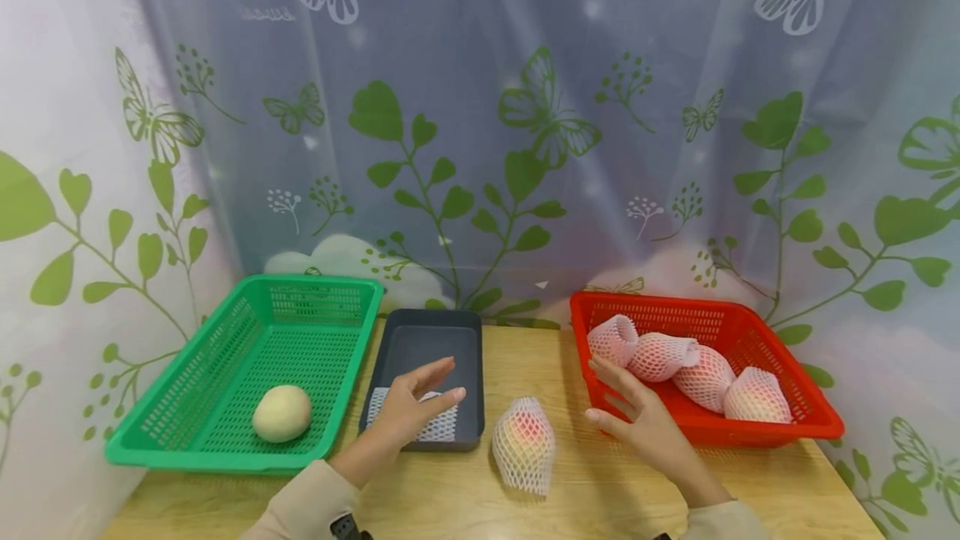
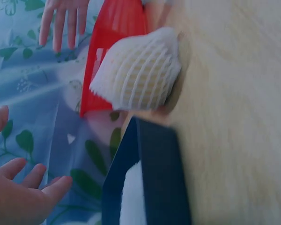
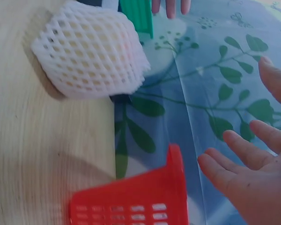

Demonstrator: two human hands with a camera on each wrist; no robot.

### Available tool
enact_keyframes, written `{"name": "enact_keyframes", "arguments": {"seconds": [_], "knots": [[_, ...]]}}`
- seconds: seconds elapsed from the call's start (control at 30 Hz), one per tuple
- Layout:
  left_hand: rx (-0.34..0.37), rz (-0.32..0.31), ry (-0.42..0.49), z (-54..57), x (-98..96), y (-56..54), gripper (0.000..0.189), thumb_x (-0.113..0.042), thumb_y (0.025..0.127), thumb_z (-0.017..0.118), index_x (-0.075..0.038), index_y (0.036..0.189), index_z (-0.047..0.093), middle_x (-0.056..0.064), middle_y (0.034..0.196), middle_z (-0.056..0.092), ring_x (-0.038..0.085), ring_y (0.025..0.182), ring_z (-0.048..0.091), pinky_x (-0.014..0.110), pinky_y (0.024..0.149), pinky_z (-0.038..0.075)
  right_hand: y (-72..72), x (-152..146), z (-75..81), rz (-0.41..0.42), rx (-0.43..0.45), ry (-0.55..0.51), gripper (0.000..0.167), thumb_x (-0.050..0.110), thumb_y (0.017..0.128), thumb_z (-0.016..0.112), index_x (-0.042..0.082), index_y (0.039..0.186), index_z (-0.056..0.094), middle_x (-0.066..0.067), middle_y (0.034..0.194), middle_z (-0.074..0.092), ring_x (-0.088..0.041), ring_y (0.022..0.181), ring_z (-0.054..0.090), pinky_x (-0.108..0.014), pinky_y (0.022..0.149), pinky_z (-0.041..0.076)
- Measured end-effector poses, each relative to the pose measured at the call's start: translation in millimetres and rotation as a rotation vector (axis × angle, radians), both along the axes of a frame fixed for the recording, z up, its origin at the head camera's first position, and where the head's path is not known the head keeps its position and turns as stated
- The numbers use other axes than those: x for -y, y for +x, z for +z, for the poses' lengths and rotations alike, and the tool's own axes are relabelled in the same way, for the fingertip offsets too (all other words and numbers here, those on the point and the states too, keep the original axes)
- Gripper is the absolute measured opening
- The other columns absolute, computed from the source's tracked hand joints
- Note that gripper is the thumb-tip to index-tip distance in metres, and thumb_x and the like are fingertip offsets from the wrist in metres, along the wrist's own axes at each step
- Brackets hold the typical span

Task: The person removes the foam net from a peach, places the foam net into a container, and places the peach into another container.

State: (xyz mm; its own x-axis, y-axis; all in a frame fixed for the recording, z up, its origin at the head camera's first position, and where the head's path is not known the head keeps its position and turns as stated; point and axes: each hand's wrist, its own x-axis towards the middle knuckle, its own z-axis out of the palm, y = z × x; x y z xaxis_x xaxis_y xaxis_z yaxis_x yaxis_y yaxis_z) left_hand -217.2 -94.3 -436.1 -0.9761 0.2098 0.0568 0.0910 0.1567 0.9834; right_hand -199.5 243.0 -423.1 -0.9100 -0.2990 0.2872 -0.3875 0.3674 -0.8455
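Observation:
A peach-like fruit in a white foam net (image 1: 525, 446) stands on the table between the two hands. My left hand (image 1: 408, 408) hovers over the dark grey tray (image 1: 431, 344), fingers spread and holding nothing. Inside that tray lies a flattened white foam net (image 1: 442, 423), partly hidden by the hand. My right hand (image 1: 643, 419) hangs beside the near left corner of the red basket (image 1: 750, 437), its fingers extended and free of any object. Several netted fruits (image 1: 705, 377) lie in a row in the red basket. Both wrist views show the netted fruit (image 2: 138, 70) apart from the hands.
At the left, a green basket (image 1: 225, 463) holds one bare, pale round fruit (image 1: 282, 413). The wooden table (image 1: 600, 498) carries everything. Behind it hangs a curtain (image 1: 465, 190) printed with leaves and butterflies.

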Motion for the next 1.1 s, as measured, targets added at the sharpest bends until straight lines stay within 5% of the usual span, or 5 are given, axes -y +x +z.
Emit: {"name": "enact_keyframes", "arguments": {"seconds": [0.17,0.43,0.93,1.1], "knots": [[-0.034,0.020,-0.045,5.9,15.8,-8.4,0.065,-0.032,0.086,0.072,-0.013,0.143,0.046,0.008,0.145,0.046,0.031,0.136,0.038,0.051,0.106,0.038,1.4,-13.3,3.6,-0.039,-0.017,-0.018,0.068,0.013,0.089,0.068,0.013,0.148,0.035,-0.020,0.147,0.039,-0.020,0.134,0.041,-0.013,0.099,0.037],[0.001,0.058,-0.044,5.5,40.3,-7.1,0.065,-0.034,0.088,0.070,-0.016,0.144,0.043,0.006,0.149,0.042,0.029,0.139,0.034,0.051,0.107,0.038,7.0,-34.4,1.2,-0.089,-0.015,-0.044,0.065,0.010,0.091,0.065,0.014,0.148,0.035,-0.003,0.147,0.043,0.006,0.127,0.040,-0.010,0.098,0.038],[0.012,0.039,-0.059,-2.2,45.1,-9.5,0.068,-0.034,0.088,0.070,-0.014,0.145,0.042,0.008,0.150,0.039,0.032,0.140,0.032,0.053,0.107,0.036,7.8,-44.4,2.0,-0.059,-0.024,-0.075,0.065,0.005,0.093,0.062,0.012,0.150,0.032,0.005,0.144,0.045,0.010,0.126,0.040,-0.008,0.097,0.037],[0.001,0.006,-0.050,-1.8,36.0,-10.8,0.065,-0.030,0.089,0.070,-0.012,0.145,0.042,0.010,0.150,0.039,0.034,0.140,0.031,0.054,0.107,0.036,6.7,-38.1,2.3,-0.072,0.005,-0.067,0.065,0.007,0.092,0.063,0.013,0.149,0.033,-0.007,0.148,0.041,0.002,0.130,0.040,-0.009,0.098,0.037]]}}
